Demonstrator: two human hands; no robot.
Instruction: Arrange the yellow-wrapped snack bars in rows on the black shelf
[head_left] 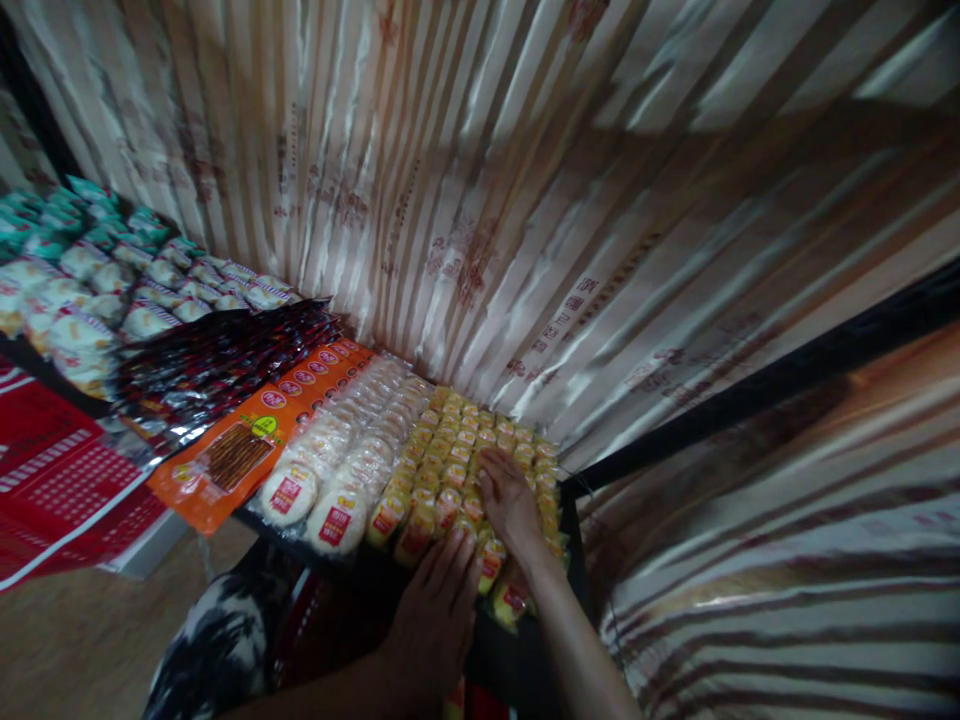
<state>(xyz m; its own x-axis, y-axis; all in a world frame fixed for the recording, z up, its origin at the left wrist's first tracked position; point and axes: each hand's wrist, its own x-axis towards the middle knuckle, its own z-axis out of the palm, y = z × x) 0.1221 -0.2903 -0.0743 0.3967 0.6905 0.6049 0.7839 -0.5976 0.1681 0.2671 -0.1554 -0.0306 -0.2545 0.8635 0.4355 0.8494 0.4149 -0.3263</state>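
Rows of small yellow-wrapped snack packs (459,450) with red and white labels stand at the right end of a dark shelf (352,568). My left hand (439,590) lies against the front of these rows, fingers stretched out and side by side. Farther in, my right hand (511,500) rests on top of the packs, its fingers extended and slightly bent. Neither hand is seen gripping a pack. Left of the yellow packs are two rows of round white cakes (337,520) in clear wrappers, red labels facing me.
Further left lie an orange snack bag (217,490), dark shiny packets (225,350), white packets (150,320) and green packets (64,215). A red basket (60,470) stands at the left. Pleated printed sheeting (420,180) backs the shelf; a black bar (765,375) runs along the right.
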